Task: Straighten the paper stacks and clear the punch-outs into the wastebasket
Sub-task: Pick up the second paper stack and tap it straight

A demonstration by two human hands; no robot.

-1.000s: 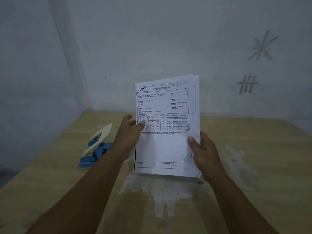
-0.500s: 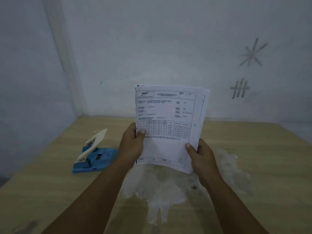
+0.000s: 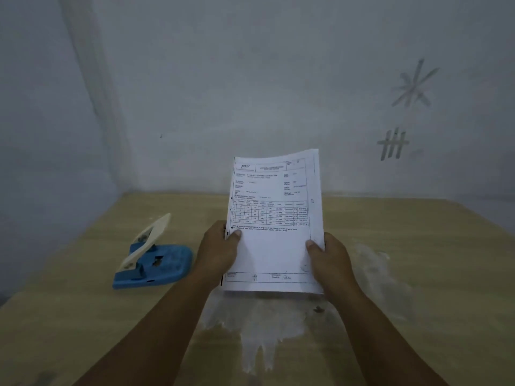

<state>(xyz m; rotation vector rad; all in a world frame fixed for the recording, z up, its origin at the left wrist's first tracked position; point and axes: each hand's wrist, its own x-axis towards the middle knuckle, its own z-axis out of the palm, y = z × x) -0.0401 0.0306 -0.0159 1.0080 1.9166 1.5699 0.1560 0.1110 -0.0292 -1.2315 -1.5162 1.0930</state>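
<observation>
My left hand (image 3: 220,252) grips the left edge of the paper stack (image 3: 274,224), thumb lying flat across the front sheet and the fingers curled round behind it. My right hand (image 3: 330,260) takes the right edge lower down in the same way, thumb pressed on the front, fingers hidden at the back. Between them the stack stands nearly upright, printed side facing me, its bottom edge low over the table (image 3: 83,316); I cannot tell whether it touches the surface. The top right corner bows back a little, and the sheets behind show as a thin fan along the right side.

Under the stack, from 6 o'clock sweeping round to about 4 o'clock of my hands, a pale white smear (image 3: 264,330) spreads over the wood, with a small dark speck (image 3: 317,310) in it near my right wrist. At 9 o'clock of the left hand, just beside it, a blue hole punch (image 3: 156,263) sits with its cream lever raised. On the wall (image 3: 250,79) at 2 o'clock are scratched tally marks (image 3: 393,144) and a star-like mark (image 3: 413,84) above them.
</observation>
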